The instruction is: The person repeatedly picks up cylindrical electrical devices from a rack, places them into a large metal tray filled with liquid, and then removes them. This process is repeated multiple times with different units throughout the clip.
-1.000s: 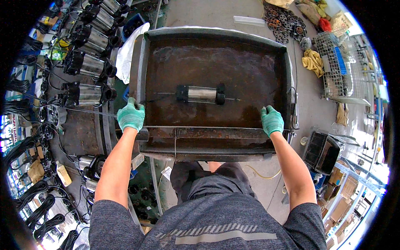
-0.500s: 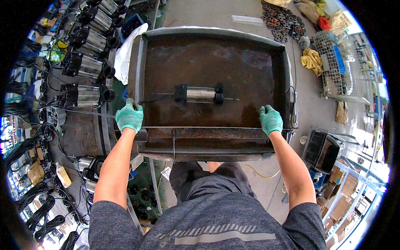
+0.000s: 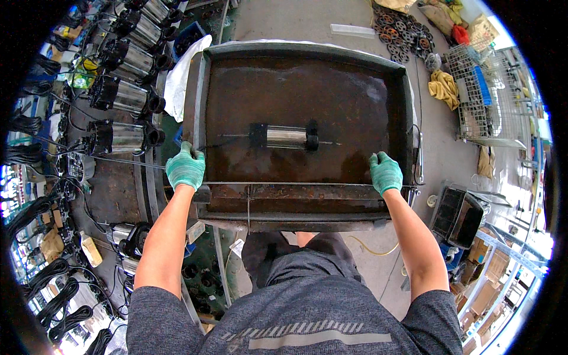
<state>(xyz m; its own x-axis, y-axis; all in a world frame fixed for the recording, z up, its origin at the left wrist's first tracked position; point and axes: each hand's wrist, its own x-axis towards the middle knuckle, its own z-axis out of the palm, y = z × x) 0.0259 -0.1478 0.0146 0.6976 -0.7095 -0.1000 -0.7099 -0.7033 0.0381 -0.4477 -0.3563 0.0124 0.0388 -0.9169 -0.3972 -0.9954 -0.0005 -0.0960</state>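
Observation:
A large dark metal tray [image 3: 307,53] with raised walls lies in front of me. Inside it is a silver cylinder with black ends [image 3: 286,136], which looks like a small pump or motor; thin rods stick out on both sides. A metal crossbar [image 3: 313,192] spans the tray's near part. My left hand [image 3: 186,168], in a green glove, is closed at the tray's left rim, by the bar's left end. Also gloved and closed, my right hand [image 3: 386,173] is by the bar's right end, inside the right wall. The curled fingers hide what each grips.
Several silver and black motor-like units [image 3: 127,137] with cables line the left bench. Black cable coils [image 3: 59,293] lie lower left. On the right are a wire cage [image 3: 467,94], a yellow cloth [image 3: 444,90] and a black bin [image 3: 455,214]. Several round wheels [image 3: 402,32] lie far right.
The whole view has shifted slightly. Both hands keep their places at the tray, and the cylinder stays where it was inside. Reflections on the dark tray bottom have changed.

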